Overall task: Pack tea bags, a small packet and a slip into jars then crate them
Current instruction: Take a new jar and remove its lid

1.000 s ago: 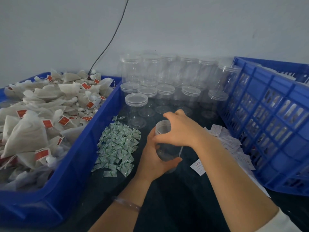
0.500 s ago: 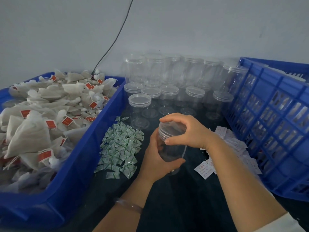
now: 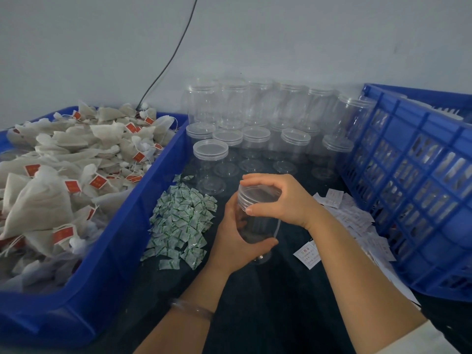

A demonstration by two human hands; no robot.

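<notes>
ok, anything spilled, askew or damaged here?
Nothing stands out. The spare jars stand upright and lidded; packets and slips lie in loose heaps on the table, like working stock. The left hand holds a jar, the right hand grips its lid.

Off-white tea bags (image 3: 48, 200) bear red tags, heaped in a blue bin (image 3: 122, 241). Small packets (image 3: 181, 221) are white with green print. Slips (image 3: 350, 218) white, crate (image 3: 419, 200) blue, jars (image 3: 229, 108) clear, counter (image 3: 268, 302) dark.
</notes>
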